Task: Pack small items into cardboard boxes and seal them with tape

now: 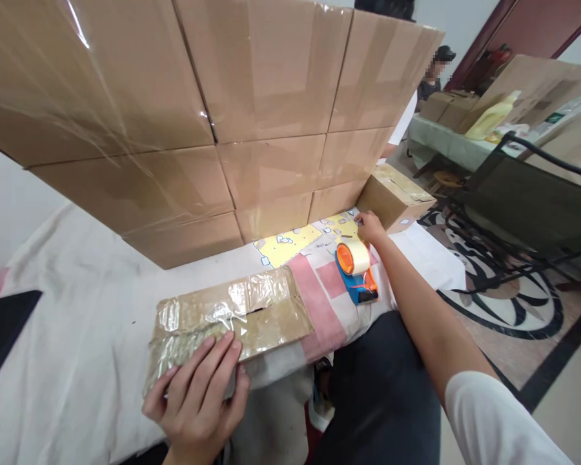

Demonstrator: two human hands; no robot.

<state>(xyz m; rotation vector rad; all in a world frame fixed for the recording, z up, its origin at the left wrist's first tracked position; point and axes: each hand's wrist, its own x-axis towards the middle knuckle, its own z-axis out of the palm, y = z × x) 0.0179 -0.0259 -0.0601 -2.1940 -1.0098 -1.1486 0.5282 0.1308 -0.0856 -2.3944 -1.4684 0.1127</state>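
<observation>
Count time: one flat taped parcel [232, 316] at the table's [77, 310] near edge, long axis left to right; one tape dispenser [356, 268] pointing away; nine stacked boxes [271, 168]. Left hand [198, 394] rests flat-fingered on the parcel; right hand [370, 226] curls just beyond the dispenser, grip unclear.

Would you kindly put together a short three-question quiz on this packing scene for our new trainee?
1. True or false: the left hand rests flat on the taped cardboard parcel.
2. What lies right beside the right hand? A) tape dispenser B) scissors C) marker pen
3. Fill in: seen from the person, the stacked cartons stand ___ the parcel.
Key: 1 true; 2 A; 3 behind.
</observation>
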